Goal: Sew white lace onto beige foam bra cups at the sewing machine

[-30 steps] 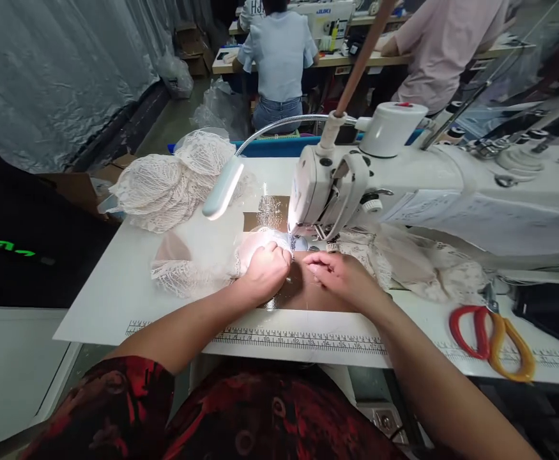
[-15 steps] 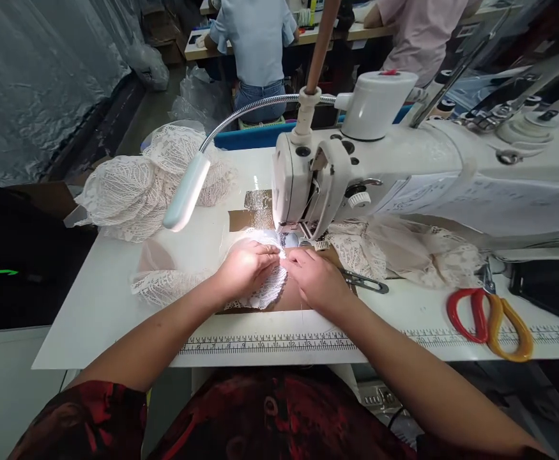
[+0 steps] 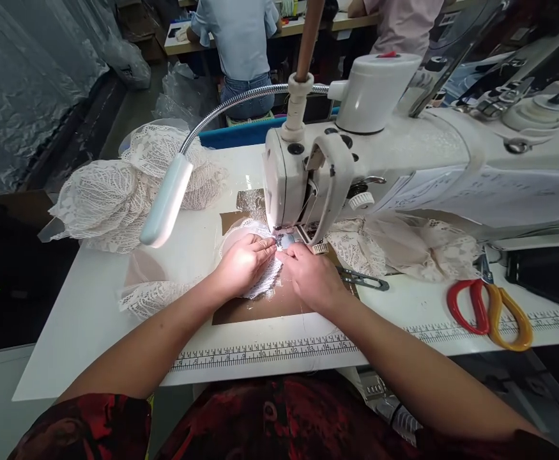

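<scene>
A white lace piece (image 3: 266, 285) with a curved edge lies under the needle end of a white sewing machine (image 3: 289, 182). My left hand (image 3: 243, 265) is closed over it, fingertips pressed together close to the presser foot. Opposite, my right hand (image 3: 315, 279) is curled with thumb and index finger pinched at the lace's right edge; what is between those fingertips is mostly hidden. Brown sheeting (image 3: 255, 311) covers the table beneath both hands. Just right of my right hand lies a pair of thread snips (image 3: 363, 279).
Stacked lace pieces (image 3: 101, 198) sit at the left, below a lamp (image 3: 168, 201) on a bendable neck. More lace (image 3: 408, 246) lies under the machine arm. Scissors (image 3: 492, 313) with red and yellow handles rest at right. A ruler strip (image 3: 260, 353) lines the front edge. Two people sit beyond.
My view has shifted slightly. The lace piece has moved a little toward the needle, showing less below my left hand. Both hands stay at the lace, with the right fingertips slightly farther from the left.
</scene>
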The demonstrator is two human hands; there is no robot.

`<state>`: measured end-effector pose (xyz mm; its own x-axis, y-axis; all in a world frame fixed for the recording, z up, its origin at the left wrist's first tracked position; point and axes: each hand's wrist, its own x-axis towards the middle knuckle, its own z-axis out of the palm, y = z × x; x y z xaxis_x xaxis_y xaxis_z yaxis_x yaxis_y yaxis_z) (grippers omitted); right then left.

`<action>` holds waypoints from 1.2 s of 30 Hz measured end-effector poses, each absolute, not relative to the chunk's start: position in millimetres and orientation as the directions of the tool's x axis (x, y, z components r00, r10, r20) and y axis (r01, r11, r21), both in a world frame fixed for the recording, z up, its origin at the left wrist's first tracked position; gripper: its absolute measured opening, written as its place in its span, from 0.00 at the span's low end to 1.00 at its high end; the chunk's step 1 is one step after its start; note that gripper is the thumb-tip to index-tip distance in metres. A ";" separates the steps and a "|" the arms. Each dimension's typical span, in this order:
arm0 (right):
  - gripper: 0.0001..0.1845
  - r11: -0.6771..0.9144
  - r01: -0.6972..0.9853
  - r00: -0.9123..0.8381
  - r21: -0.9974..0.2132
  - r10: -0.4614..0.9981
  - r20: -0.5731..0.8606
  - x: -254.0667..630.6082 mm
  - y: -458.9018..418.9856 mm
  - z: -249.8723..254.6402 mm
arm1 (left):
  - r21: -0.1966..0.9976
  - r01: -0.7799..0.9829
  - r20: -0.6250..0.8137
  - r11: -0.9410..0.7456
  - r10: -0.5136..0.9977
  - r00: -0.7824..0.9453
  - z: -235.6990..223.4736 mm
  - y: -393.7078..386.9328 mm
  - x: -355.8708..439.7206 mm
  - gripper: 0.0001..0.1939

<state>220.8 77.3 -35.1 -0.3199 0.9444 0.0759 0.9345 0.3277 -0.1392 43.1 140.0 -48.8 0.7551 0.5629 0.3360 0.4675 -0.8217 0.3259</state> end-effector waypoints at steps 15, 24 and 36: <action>0.22 0.363 0.920 -0.355 -0.147 0.932 0.078 223.4 74.8 -38.6 | 0.320 0.455 0.394 -0.831 0.554 0.733 -54.8 148.1 41.4 0.16; 0.25 0.386 0.913 -0.370 -0.131 0.920 0.130 227.2 74.9 -44.8 | 0.267 0.577 0.313 -0.772 0.636 0.705 -51.9 141.8 42.4 0.19; 0.24 0.365 0.918 -0.345 -0.156 0.928 0.140 224.1 73.7 -42.2 | 0.111 0.757 0.234 -0.644 0.757 0.610 -47.5 134.0 37.4 0.21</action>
<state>224.1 73.7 -42.2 -0.3449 0.9281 0.1404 0.9180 0.3647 -0.1560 37.4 134.0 -47.5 0.6102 0.7567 0.2344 0.7566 -0.6444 0.1108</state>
